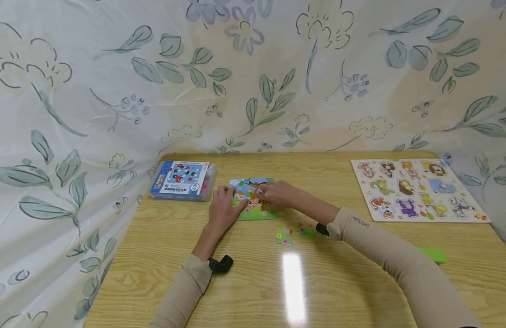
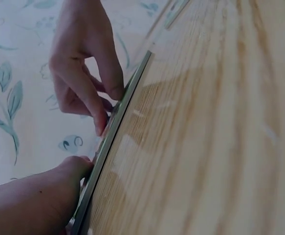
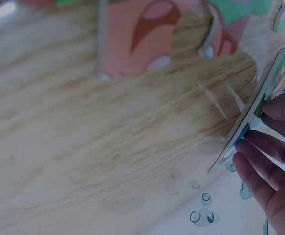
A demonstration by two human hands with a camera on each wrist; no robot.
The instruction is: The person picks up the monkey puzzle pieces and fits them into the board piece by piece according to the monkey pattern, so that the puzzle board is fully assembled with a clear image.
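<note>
A colourful picture puzzle (image 1: pixel 254 207) of a monkey among greenery lies on the wooden table. My left hand (image 1: pixel 222 210) rests at its left edge, thumb stretched over the picture and the other fingers slightly bent. From the right, my right hand (image 1: pixel 280 195) reaches over the upper part with its fingertips down on the picture. In the right wrist view its thumb and index finger come together at a puzzle piece (image 3: pixel 244 131), mostly hidden by the fingers. Loose green and pink puzzle pieces (image 1: pixel 283 236) lie just below the puzzle, some under the right forearm.
A clear plastic box (image 1: pixel 181 180) with a molecule picture stands at the back left. An animal puzzle board (image 1: pixel 415 189) lies at the right. Beside the right sleeve shows a bright green flat thing (image 1: pixel 435 255). A flowered cloth (image 1: pixel 253 105) hangs behind the table.
</note>
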